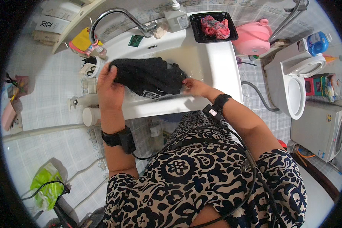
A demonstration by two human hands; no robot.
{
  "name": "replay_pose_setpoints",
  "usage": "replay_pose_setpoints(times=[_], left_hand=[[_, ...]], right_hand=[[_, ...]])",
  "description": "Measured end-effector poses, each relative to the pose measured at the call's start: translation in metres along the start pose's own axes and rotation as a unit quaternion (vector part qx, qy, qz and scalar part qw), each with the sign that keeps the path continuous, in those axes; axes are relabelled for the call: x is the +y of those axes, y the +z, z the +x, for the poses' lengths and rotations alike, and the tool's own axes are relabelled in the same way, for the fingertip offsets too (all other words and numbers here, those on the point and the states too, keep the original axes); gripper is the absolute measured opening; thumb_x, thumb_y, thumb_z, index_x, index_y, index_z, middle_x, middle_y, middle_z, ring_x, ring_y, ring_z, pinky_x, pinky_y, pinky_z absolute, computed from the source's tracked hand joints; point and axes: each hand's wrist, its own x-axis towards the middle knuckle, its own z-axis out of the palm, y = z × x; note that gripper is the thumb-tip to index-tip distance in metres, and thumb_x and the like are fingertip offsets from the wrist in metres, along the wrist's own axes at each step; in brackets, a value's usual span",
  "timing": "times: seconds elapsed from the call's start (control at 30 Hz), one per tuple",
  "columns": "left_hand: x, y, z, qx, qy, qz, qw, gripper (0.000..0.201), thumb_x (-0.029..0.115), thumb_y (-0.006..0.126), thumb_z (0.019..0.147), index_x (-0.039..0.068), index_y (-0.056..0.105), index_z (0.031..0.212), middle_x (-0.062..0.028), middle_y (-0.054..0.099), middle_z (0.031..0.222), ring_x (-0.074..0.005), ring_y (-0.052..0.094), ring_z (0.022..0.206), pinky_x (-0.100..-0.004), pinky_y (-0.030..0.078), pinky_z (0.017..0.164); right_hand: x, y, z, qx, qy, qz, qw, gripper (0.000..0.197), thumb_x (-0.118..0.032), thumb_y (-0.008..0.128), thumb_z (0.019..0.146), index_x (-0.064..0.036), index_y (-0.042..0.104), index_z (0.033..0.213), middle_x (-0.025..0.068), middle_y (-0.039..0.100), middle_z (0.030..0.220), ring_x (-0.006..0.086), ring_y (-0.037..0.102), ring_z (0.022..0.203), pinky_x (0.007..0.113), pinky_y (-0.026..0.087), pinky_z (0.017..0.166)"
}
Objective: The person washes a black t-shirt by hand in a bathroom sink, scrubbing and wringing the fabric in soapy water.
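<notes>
A wet black cloth garment [148, 76] with a small white print near its lower edge is stretched over the white washbasin [225, 72]. My left hand [109, 91] grips the garment's left end, the thumb lying on top of the cloth. At the right end, my right hand [197, 87] pinches the edge low over the basin, its fingers partly hidden. Cloudy water [195, 59] shows beyond the garment. A curved chrome tap [119, 11] arches over the basin's far left. One green packet [135, 40] lies on the back ledge.
On the far right rim stands a black tray [197, 35] holding a bunched red and grey cloth [216, 27]. A pump bottle [176, 19] is beside it. Rightward are a pink basin [252, 38], a toilet [271, 72] and a washing machine [313, 123]. White containers [90, 116] line the left side.
</notes>
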Motion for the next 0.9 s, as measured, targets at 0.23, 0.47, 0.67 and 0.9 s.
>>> replay_pose_setpoints(times=[0.23,0.47,0.67,0.9], left_hand=[[0.036,0.035,0.031,-0.080,-0.003,-0.036,0.996,0.021,0.010,0.047,0.091,-0.001,0.050,0.109,-0.0114,0.060,0.101,-0.0221,0.058,0.095,-0.0357,0.046,0.085],[-0.002,-0.056,0.069,0.079,-0.034,0.038,0.996,0.020,0.009,0.051,0.089,-0.001,0.052,0.106,-0.0107,0.060,0.099,-0.0212,0.059,0.093,-0.0322,0.046,0.083],[-0.075,-0.116,0.062,0.100,-0.140,0.209,0.963,0.039,0.016,0.061,0.084,-0.003,0.051,0.117,-0.0094,0.059,0.101,-0.0183,0.057,0.091,-0.0277,0.045,0.082],[-0.128,-0.092,0.021,-0.153,-0.256,0.369,0.880,0.048,0.016,0.068,0.077,0.001,0.052,0.120,-0.0081,0.058,0.109,-0.0166,0.054,0.097,-0.0275,0.042,0.087]], right_hand=[[-0.026,0.015,0.026,0.048,-0.062,0.036,0.996,0.040,-0.025,0.059,0.084,0.0047,0.054,0.110,0.0182,0.063,0.099,0.0289,0.057,0.093,0.034,0.043,0.084],[-0.074,-0.033,0.003,0.008,-0.048,0.268,0.962,0.038,-0.021,0.048,0.089,-0.0014,0.046,0.122,0.0082,0.059,0.108,0.0156,0.053,0.096,0.029,0.040,0.089],[-0.099,-0.055,0.005,-0.007,0.069,0.402,0.913,0.034,-0.027,0.048,0.091,-0.0026,0.053,0.113,0.0070,0.063,0.099,0.0172,0.061,0.086,0.030,0.046,0.082],[-0.136,-0.056,-0.003,-0.186,0.024,0.638,0.747,0.029,-0.022,0.049,0.092,0.0007,0.057,0.109,0.0108,0.064,0.105,0.0192,0.062,0.095,0.033,0.048,0.088]])
